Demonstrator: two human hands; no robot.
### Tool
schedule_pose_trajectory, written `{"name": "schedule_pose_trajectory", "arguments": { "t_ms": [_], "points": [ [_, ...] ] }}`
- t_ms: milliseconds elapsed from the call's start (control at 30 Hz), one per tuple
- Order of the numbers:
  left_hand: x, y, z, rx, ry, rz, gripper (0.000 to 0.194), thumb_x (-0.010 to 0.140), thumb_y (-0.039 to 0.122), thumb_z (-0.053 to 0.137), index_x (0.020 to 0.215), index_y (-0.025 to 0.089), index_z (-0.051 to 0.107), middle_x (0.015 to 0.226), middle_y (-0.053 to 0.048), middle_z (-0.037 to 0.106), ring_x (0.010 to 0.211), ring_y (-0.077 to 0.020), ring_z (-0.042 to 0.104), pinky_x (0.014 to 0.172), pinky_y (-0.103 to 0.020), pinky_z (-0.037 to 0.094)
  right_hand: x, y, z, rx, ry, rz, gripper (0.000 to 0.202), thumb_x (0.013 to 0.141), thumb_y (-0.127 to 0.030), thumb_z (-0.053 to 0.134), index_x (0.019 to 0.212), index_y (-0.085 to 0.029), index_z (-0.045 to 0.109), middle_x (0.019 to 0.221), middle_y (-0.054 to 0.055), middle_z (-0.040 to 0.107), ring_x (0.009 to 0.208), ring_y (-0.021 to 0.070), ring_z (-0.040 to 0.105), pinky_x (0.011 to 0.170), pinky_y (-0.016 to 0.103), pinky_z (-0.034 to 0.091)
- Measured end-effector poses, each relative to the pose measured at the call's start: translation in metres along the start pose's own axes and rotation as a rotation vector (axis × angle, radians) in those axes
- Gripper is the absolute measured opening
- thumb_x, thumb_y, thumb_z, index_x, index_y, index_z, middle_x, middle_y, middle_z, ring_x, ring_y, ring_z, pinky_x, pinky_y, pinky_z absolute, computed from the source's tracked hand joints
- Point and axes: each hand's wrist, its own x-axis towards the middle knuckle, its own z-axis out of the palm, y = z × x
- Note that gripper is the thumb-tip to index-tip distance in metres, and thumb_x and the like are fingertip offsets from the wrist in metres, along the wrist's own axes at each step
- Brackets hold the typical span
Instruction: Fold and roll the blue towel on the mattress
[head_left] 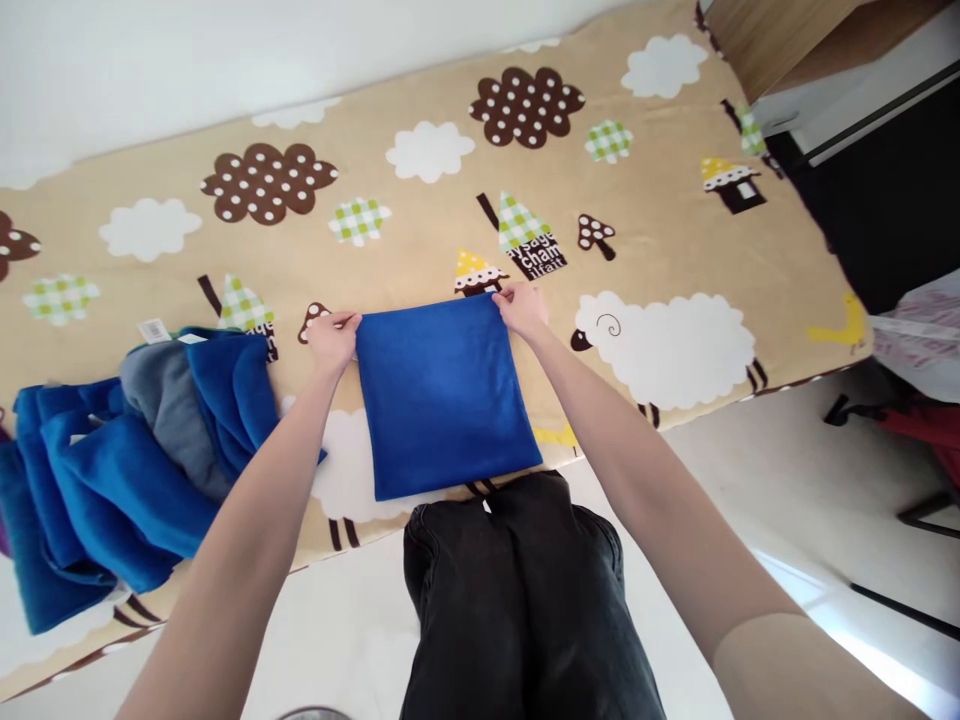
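One blue cloth (442,395), folded into a flat square, lies on the blanket (660,180) at its near edge, straight ahead of the person. The left hand (331,338) pinches the cloth's far left corner, fingers closed on the fabric; the right hand (521,308) pinches the far right corner the same way. Both arms reach forward over the person's dark trousers (517,600). To the left, near the left forearm, sits one loose pile (127,470) of fleece pieces, mostly blue with one grey piece (169,410) among them; how many blue pieces it holds cannot be counted, since they overlap. One white tag (154,330) shows at the pile's far side. The blanket print shows three brown dotted clouds, several white clouds and one full sheep (667,350) just right of the cloth, with part of a second under the cloth's left edge.
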Motion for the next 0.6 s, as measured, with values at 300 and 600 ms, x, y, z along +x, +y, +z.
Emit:
{"name": "schedule_pose_trajectory", "arguments": {
  "t_ms": [300,600],
  "points": [
    [-0.001,0.01,-0.014,0.139,-0.23,0.147,0.037,0.081,0.036,0.071,0.111,0.014,0.075,0.099,-0.01,0.074,0.093,-0.0229,0.068,0.093,-0.035,0.054,0.017,0.009,0.023,0.081,0.028,-0.124,0.032,0.095,-0.039,0.058,0.115,-0.016,0.066,0.114,0.015,0.066,0.113,0.0295,0.061,0.102,0.052,0.049],
    [0.018,0.018,-0.007,0.132,-0.137,0.089,0.036,0.085,0.03,0.063,0.117,0.014,0.066,0.104,-0.012,0.07,0.1,-0.0268,0.066,0.095,-0.043,0.054,0.025,-0.003,0.023,-0.003,0.108,-0.136,0.041,0.104,-0.043,0.037,0.129,-0.018,0.059,0.134,0.019,0.058,0.134,0.0356,0.05,0.11,0.063,0.04]
  ]
}}
